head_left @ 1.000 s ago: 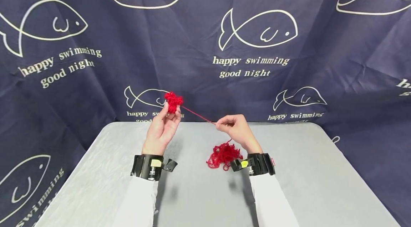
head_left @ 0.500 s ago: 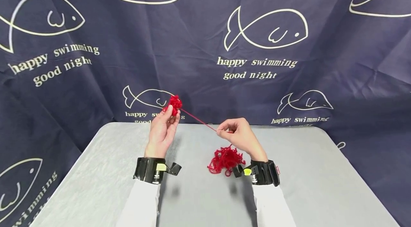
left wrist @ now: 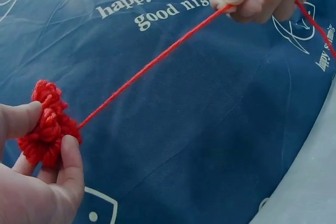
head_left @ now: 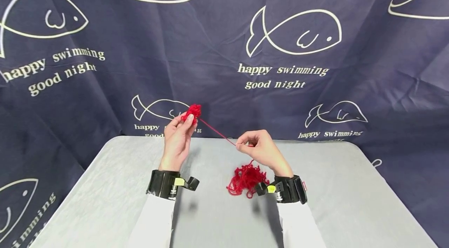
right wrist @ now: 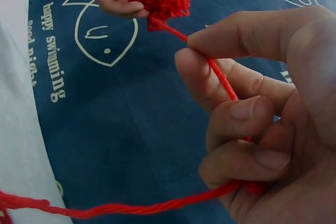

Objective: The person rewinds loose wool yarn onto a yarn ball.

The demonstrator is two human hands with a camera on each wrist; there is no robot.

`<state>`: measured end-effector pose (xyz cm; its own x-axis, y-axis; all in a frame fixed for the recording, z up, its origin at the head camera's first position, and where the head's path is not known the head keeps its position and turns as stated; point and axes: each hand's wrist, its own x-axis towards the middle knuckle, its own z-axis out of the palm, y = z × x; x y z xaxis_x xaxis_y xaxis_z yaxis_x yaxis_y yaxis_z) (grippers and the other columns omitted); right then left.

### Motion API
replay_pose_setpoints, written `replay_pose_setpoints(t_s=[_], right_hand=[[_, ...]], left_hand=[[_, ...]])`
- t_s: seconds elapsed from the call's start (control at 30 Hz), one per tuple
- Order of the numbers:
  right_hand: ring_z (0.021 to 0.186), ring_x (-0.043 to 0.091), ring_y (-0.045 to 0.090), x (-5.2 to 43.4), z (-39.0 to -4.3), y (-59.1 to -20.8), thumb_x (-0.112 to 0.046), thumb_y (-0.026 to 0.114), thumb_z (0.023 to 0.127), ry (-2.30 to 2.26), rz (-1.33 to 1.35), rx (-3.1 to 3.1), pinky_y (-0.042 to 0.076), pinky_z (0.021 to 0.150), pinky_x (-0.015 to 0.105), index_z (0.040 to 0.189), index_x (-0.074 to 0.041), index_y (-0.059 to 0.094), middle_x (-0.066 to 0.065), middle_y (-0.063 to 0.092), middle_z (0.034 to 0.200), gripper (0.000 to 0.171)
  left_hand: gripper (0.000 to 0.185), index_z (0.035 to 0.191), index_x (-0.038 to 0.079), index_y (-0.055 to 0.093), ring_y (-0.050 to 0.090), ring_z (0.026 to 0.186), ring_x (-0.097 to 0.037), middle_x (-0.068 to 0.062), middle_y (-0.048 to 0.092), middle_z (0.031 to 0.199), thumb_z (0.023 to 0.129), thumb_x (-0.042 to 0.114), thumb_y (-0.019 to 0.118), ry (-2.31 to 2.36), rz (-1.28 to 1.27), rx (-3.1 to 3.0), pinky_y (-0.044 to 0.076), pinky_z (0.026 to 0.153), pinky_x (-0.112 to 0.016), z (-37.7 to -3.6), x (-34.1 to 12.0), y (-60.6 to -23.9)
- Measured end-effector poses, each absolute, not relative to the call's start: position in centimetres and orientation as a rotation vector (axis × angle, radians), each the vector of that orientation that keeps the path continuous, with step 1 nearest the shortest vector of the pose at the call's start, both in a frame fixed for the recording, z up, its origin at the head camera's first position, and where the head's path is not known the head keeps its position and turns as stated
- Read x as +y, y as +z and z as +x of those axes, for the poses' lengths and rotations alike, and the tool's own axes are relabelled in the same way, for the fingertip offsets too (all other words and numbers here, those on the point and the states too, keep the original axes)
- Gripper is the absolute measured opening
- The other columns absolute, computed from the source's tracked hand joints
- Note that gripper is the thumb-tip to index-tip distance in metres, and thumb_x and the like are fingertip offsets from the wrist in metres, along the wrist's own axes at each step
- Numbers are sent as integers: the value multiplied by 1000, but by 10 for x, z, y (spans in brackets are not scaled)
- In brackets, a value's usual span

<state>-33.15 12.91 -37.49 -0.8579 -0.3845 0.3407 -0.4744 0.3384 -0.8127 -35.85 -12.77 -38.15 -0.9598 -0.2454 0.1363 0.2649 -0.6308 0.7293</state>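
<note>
My left hand (head_left: 177,141) pinches a small red crocheted piece (left wrist: 50,124) between thumb and fingers, raised above the table's far edge. Its bumpy, petal-like lobes show in the left wrist view. From it a strand of red yarn (left wrist: 157,60) runs taut to my right hand (head_left: 262,148). Thumb and forefinger of that hand pinch the strand, and the other fingers curl over it in the right wrist view. Below the right hand a loose tangle of red yarn (head_left: 245,180) lies on the table, the strand leading down toward it. No hook shows in any view.
The grey-white table (head_left: 217,217) has rounded far corners. Close behind it hangs a dark blue curtain (head_left: 217,45) printed with white fish and lettering. Each wrist wears a black strap (head_left: 163,183) with a small camera arm.
The left hand has turned the crocheted piece, so its thumb now lies across the front of it. The right hand has dropped slightly in the head view; the strand stays taut.
</note>
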Motion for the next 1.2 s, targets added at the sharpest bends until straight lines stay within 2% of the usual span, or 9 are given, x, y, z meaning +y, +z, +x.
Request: replay_pose_setpoints(t_s=[0.2, 0.33, 0.43, 0.57, 0.7, 0.8, 0.97, 1.1, 1.2], right_hand=[[51, 11, 40, 130, -335, -376, -3, 76, 86, 1563, 785, -2490, 32, 49, 23, 85, -11, 77, 2, 64, 71, 8], [51, 11, 39, 131, -331, -375, -4, 77, 86, 1533, 802, -2518, 31, 48, 23, 84, -14, 78, 0, 66, 73, 10], [49, 11, 37, 129, -328, -371, -5, 78, 86, 1500, 861, -2503, 31, 46, 23, 85, -14, 78, -2, 67, 73, 10], [47, 13, 37, 127, -324, -364, -5, 78, 85, 1479, 924, -2457, 31, 44, 24, 87, -14, 79, -4, 65, 71, 10], [47, 16, 39, 128, -320, -358, -4, 79, 85, 1507, 924, -2403, 32, 44, 25, 88, -16, 79, -1, 58, 63, 13], [48, 17, 39, 129, -319, -356, -4, 80, 84, 1536, 907, -2342, 31, 44, 26, 89, -17, 79, 1, 51, 58, 14], [48, 17, 37, 131, -319, -353, -6, 82, 83, 1610, 894, -2231, 29, 42, 27, 90, -13, 79, 4, 49, 57, 10], [49, 16, 38, 132, -318, -350, -4, 83, 82, 1656, 899, -2167, 30, 42, 27, 89, -13, 78, 5, 53, 59, 11], [50, 17, 39, 133, -316, -347, -3, 83, 82, 1674, 905, -2129, 32, 43, 28, 89, -12, 78, 6, 56, 61, 13]], left_hand=[[24, 116, -6, 62, 67, 88, -14, -8, 64, 102, 93, -9, 66, -2512, -57, -1268, 59, 82, -24, -359, -122, -384], [32, 118, -11, 64, 66, 83, -13, -8, 66, 99, 87, -12, 72, -2273, -75, -1464, 59, 76, -23, -357, -121, -389], [33, 115, -9, 68, 65, 77, -12, -14, 68, 100, 82, -12, 76, -2019, -118, -1617, 56, 70, -19, -357, -121, -392], [32, 110, -6, 72, 69, 80, -17, -20, 69, 108, 79, -12, 78, -1816, -206, -1735, 55, 71, -16, -358, -122, -393], [31, 108, -5, 73, 71, 82, -25, -19, 68, 110, 78, -14, 76, -1785, -292, -1804, 57, 71, -18, -357, -124, -392], [32, 106, -5, 74, 69, 81, -23, -17, 66, 110, 77, -17, 75, -1792, -339, -1857, 56, 67, -17, -355, -125, -388], [30, 110, -4, 73, 68, 86, -18, -16, 66, 111, 81, -11, 76, -1869, -384, -1947, 57, 74, -20, -350, -125, -380], [28, 113, -2, 74, 69, 90, -21, -15, 65, 108, 86, -3, 76, -1919, -394, -2000, 56, 78, -22, -348, -125, -375], [29, 115, -1, 73, 69, 92, -23, -15, 65, 107, 86, -3, 76, -1859, -409, -2053, 55, 78, -21, -348, -126, -375]])
